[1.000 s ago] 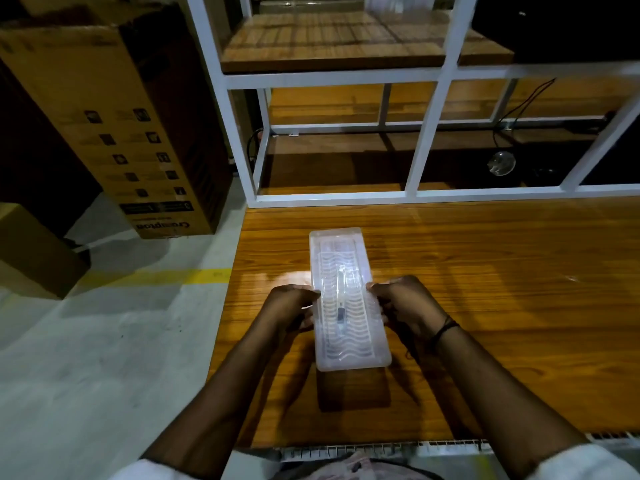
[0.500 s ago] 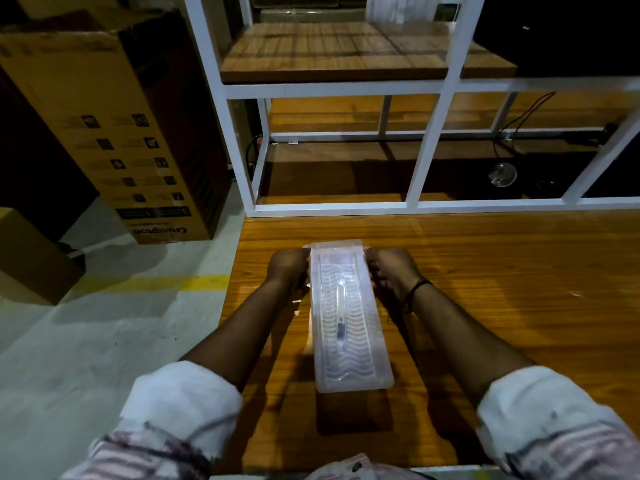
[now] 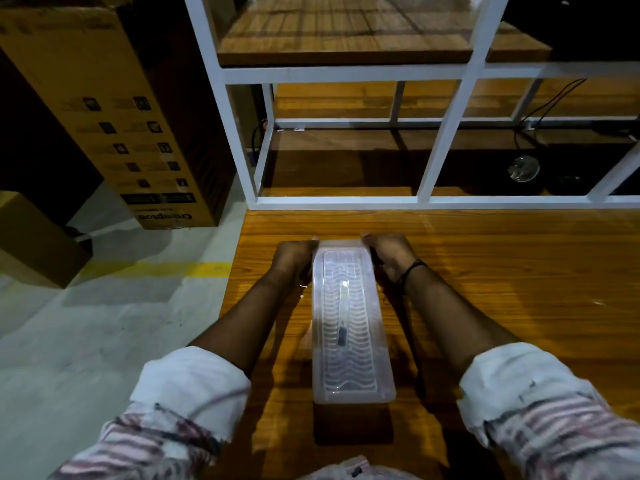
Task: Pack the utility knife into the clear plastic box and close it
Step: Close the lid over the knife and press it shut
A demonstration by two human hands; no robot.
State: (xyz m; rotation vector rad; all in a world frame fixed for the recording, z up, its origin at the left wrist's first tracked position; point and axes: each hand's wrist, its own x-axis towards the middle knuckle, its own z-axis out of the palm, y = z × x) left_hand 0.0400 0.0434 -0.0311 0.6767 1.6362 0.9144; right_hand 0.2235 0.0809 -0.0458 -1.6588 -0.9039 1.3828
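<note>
A long clear plastic box (image 3: 360, 375) lies lengthwise on the wooden table (image 3: 502, 306), its ribbed lid on top. Through the lid I see the slim utility knife (image 3: 343, 315) lying along the middle, dark end toward me. My left hand (image 3: 292, 258) grips the far left corner of the box and my right hand (image 3: 389, 254) grips the far right corner, fingers curled over the lid's far end. A dark cord circles my right wrist.
A white metal rack frame (image 3: 440, 140) with wooden shelves stands along the table's far edge. A tall cardboard carton (image 3: 114, 109) and a smaller one (image 3: 31, 237) stand on the grey floor to the left, past the table's left edge. Cables hang at far right.
Both hands have slid from the box's middle sides up to its far corners. The box now sits a little farther from the rack in the view.
</note>
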